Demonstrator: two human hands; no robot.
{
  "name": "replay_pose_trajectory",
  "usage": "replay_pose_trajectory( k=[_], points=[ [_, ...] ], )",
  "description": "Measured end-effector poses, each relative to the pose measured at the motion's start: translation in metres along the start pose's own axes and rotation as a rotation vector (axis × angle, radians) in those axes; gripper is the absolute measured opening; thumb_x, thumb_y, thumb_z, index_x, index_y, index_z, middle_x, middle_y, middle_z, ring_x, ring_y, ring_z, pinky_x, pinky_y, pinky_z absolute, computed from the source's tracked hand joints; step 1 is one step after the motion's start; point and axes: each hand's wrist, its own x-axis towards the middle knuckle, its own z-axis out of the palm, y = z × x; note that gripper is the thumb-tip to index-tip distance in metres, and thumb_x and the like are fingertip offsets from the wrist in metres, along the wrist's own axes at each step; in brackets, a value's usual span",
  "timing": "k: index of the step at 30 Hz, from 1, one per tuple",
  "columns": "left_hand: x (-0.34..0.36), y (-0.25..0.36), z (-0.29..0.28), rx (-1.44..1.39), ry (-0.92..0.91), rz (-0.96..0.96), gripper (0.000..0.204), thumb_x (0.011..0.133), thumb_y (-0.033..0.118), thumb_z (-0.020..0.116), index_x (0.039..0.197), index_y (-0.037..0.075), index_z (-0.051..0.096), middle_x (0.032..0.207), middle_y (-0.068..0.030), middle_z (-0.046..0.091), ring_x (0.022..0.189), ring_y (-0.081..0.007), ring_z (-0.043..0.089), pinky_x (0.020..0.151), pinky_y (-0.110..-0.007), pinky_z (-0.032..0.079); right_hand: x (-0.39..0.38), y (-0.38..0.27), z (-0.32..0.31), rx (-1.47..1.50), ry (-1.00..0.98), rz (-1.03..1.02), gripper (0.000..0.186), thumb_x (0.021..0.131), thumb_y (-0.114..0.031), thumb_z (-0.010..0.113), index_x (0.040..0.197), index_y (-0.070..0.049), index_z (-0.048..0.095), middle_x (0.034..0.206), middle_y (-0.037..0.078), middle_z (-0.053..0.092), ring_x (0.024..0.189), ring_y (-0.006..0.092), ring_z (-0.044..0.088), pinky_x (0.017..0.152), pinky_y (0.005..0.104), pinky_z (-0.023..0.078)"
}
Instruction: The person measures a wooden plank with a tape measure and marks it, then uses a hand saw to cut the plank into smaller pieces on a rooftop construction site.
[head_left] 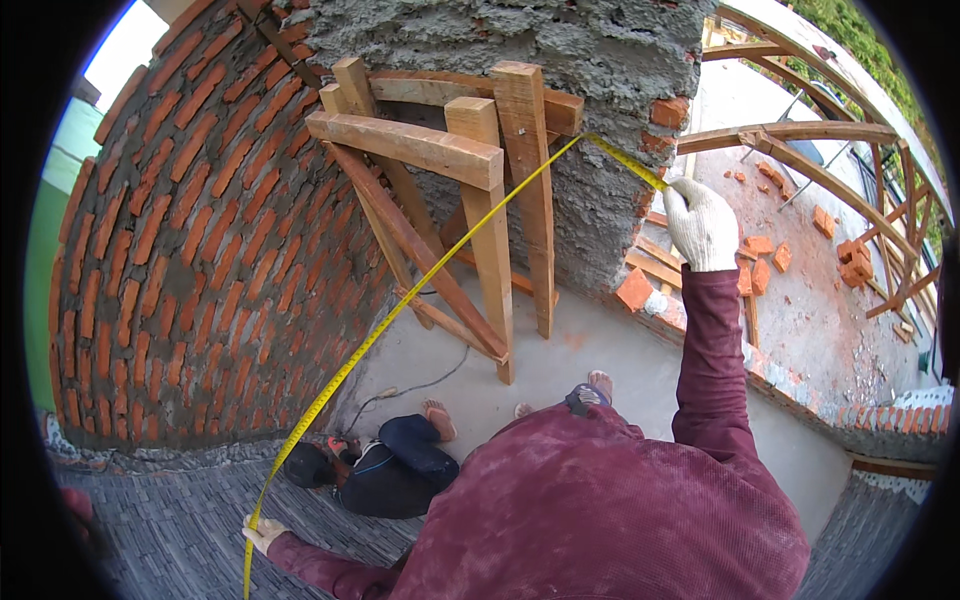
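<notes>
A yellow tape measure runs as a long slanting strip across the view. My right hand, in a white knitted glove, is closed on its upper part beside the edge of the rough grey wall. Between that hand and the long run, the strip turns sharply near the end of a timber bar. At the lower left my left hand, also gloved, pinches the strip, which carries on below it out of view. The strip passes in front of a wooden frame standing against the wall.
A brick wall rises on the left. A person in dark clothes crouches at its foot, near a thin cable. Loose bricks and curved timber framing lie beyond the low ledge on the right.
</notes>
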Motion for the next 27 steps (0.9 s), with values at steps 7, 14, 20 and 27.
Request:
replay_pose_trajectory(
  k=[7, 14, 20, 27],
  points=[
    [-0.015, -0.007, 0.022, -0.025, 0.133, -0.003, 0.048, 0.107, 0.048, 0.055, 0.140, 0.013, 0.057, 0.136, 0.0018, 0.065, 0.113, -0.0076, 0.062, 0.078, -0.021, 0.053, 0.042, -0.036, 0.015, -0.119, 0.081, -0.140, 0.022, 0.093, -0.027, 0.060, 0.089, -0.012, 0.076, 0.080, 0.014, 0.071, 0.075, 0.0343, 0.072, 0.070, 0.0449, 0.057],
    [-0.025, 0.015, 0.029, -0.050, 0.119, 0.032, 0.048, 0.108, 0.045, 0.052, 0.141, 0.011, 0.055, 0.140, 0.0018, 0.062, 0.121, -0.0082, 0.059, 0.080, -0.019, 0.051, 0.065, -0.038, 0.020, -0.143, 0.020, -0.140, 0.024, 0.091, -0.028, 0.058, 0.094, -0.013, 0.078, 0.082, 0.014, 0.074, 0.078, 0.0339, 0.073, 0.072, 0.0456, 0.058],
    [-0.029, 0.003, 0.038, -0.011, 0.160, 0.013, 0.046, 0.109, 0.041, 0.051, 0.142, 0.009, 0.054, 0.141, 0.0000, 0.061, 0.120, -0.0084, 0.060, 0.073, -0.018, 0.053, 0.074, -0.041, 0.024, -0.189, 0.178, -0.232, 0.020, 0.085, -0.020, 0.061, 0.083, -0.012, 0.079, 0.073, 0.013, 0.073, 0.071, 0.0313, 0.074, 0.067, 0.0431, 0.059],
    [-0.023, 0.007, 0.031, -0.041, 0.087, 0.027, 0.045, 0.108, 0.047, 0.051, 0.135, 0.012, 0.061, 0.125, 0.0012, 0.069, 0.102, -0.0082, 0.064, 0.066, -0.020, 0.052, 0.078, -0.041, 0.025, -0.178, 0.122, -0.204, 0.023, 0.086, -0.021, 0.060, 0.086, -0.013, 0.081, 0.074, 0.013, 0.074, 0.071, 0.0310, 0.074, 0.068, 0.0430, 0.059]
  ],
)
